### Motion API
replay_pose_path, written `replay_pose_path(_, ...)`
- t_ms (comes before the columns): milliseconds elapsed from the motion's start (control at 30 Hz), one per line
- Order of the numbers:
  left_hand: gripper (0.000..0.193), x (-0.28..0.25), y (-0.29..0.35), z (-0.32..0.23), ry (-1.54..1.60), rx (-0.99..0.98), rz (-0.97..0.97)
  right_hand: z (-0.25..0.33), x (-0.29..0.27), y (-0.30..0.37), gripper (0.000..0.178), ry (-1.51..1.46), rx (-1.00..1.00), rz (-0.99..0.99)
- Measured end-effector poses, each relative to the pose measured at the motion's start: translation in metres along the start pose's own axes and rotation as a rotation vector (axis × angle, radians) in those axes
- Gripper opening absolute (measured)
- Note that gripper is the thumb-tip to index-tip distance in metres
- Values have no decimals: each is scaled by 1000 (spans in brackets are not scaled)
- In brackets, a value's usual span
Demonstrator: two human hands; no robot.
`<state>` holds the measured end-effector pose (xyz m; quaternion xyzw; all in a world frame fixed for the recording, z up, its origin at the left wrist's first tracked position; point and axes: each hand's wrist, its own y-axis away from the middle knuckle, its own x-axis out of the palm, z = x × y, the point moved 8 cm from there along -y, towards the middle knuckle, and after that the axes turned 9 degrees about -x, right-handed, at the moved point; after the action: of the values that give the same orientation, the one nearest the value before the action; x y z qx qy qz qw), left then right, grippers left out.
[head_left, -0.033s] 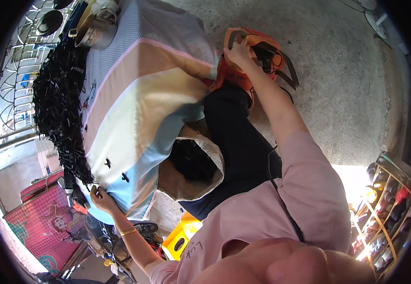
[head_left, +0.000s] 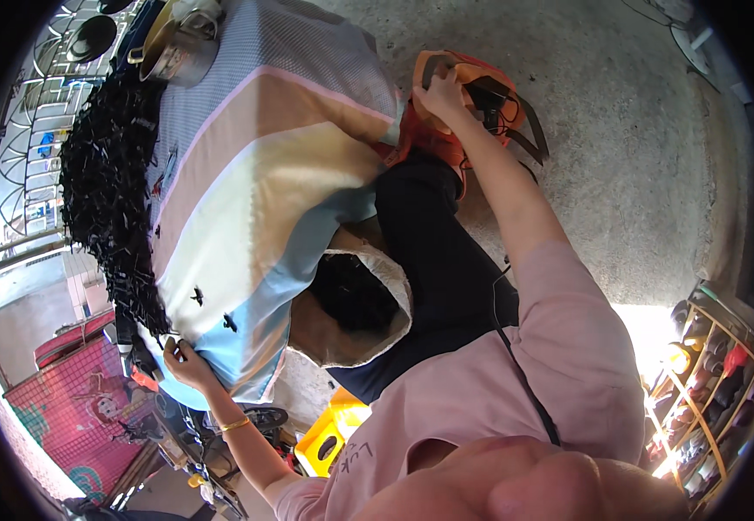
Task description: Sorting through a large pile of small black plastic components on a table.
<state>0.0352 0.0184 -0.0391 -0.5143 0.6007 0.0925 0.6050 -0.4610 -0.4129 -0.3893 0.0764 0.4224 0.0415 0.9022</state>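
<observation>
Broadly, our striped cloth (head_left: 255,174) runs lengthwise from near left to far right. At its far right our right hand (head_left: 440,94) closes on the orange bag (head_left: 481,95); near left, our left hand (head_left: 187,363) pinches small black pieces (head_left: 108,200).

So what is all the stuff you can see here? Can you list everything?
striped cloth: one, blue, tan, cream and pink bands, spread over the table
small black pieces: a big heap, black, along the cloth's left edge; two strays on the cloth
metal pot: one, silver, top end of the cloth
sack: one, pale, open, full of black pieces, by the person's leg
orange basket: one, orange with dark straps, on the concrete floor
yellow crate: one, yellow, on the floor below the sack
bottle rack: one, lower right, many bottles
left hand: at the heap's lower end, gold bangle on the wrist
right hand: on the basket
</observation>
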Motion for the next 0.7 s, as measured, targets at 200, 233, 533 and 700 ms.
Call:
replay_pose_path(200,22,-16,7,-25,65,200,-57,1,-16,1,71,125,-163,-126)
replay_pose_path(233,22,-15,8,-25,69,192,-56,2,-17,2,71,157,-186,-141)
replay_pose_path(533,19,-12,7,-24,190,95,-1,0,4,2,68,235,-85,-68)
replay_pose_path(700,18,-11,6,-21,205,95,9,4,0,8,70,254,-101,-78)
